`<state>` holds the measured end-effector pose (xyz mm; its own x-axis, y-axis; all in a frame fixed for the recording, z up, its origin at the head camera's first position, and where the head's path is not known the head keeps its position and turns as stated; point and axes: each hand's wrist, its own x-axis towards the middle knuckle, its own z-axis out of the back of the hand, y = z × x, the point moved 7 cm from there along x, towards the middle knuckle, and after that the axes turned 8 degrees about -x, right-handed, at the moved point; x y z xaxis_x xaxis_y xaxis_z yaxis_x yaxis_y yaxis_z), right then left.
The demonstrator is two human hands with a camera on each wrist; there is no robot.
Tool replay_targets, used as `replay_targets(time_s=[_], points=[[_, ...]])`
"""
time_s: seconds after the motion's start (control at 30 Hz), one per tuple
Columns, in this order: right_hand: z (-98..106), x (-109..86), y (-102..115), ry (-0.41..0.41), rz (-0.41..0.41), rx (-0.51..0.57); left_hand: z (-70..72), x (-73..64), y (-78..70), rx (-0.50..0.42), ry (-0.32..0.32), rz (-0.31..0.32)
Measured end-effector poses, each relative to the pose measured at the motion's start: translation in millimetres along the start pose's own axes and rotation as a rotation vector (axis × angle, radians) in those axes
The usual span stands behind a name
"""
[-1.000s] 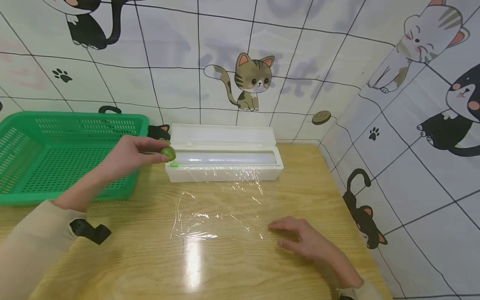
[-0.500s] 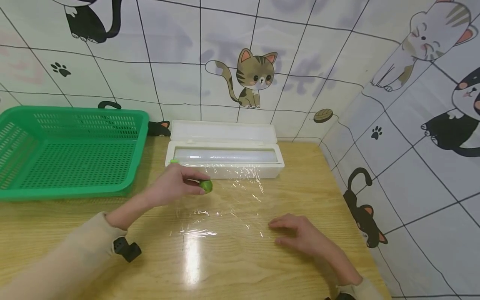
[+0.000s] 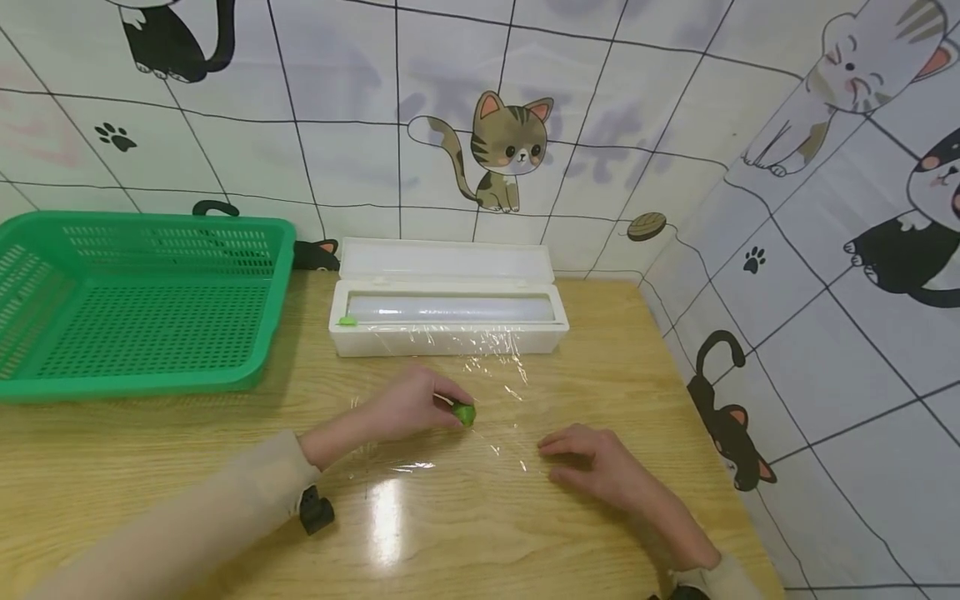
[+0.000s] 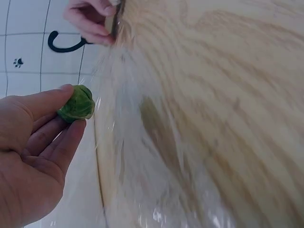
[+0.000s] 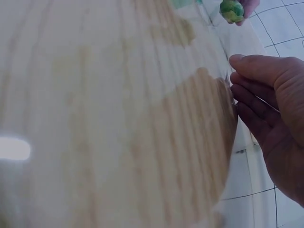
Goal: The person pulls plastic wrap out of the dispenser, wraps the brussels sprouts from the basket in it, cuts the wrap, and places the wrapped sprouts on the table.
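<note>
My left hand (image 3: 411,402) pinches a small green Brussels sprout (image 3: 464,414) between thumb and fingertips, over a sheet of clear plastic wrap (image 3: 412,466). In the left wrist view the sprout (image 4: 78,103) shows its leaf layers, and the wrap (image 4: 156,204) spreads wrinkled over the wood. The sheet runs forward from a white dispenser box (image 3: 450,340) with its lid raised and a roll inside. At the sheet's right side rests my right hand (image 3: 600,468), fingers loosely bent, thumb apart from the index finger. Its fingertips (image 5: 236,90) are right at the wrap's edge.
A green plastic basket (image 3: 150,382) stands at the left of the wooden table (image 3: 480,533). On the box's left end sits a small green slider (image 3: 347,321). Walls with cat drawings (image 3: 510,154) close off the back and right.
My left hand has carried the Brussels sprout from beside the basket rightward and toward me, over the plastic wrap. The right hand has stayed nearly still.
</note>
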<state>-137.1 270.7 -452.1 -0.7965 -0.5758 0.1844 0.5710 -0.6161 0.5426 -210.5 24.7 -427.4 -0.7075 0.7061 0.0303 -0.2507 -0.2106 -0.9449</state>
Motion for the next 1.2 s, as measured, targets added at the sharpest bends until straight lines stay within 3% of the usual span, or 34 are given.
replay_targets(time_s=[0.2,0.37,0.7,1.2], points=[[1.3,1.6,3.1,-0.053,0.069,-0.009,-11.7,8.6,3.0,-0.029,0.011,-0.025],[1.7,2.0,4.4,-0.037,0.048,0.003,-14.2,9.3,7.0,-0.047,0.013,-0.026],[0.5,1.5,1.1,-0.019,0.015,-0.019,-15.8,8.0,9.4,0.004,-0.006,-0.019],[-0.1,2.0,0.1,-0.050,0.094,-0.014,-12.0,4.2,10.1,0.139,-0.063,-0.026]])
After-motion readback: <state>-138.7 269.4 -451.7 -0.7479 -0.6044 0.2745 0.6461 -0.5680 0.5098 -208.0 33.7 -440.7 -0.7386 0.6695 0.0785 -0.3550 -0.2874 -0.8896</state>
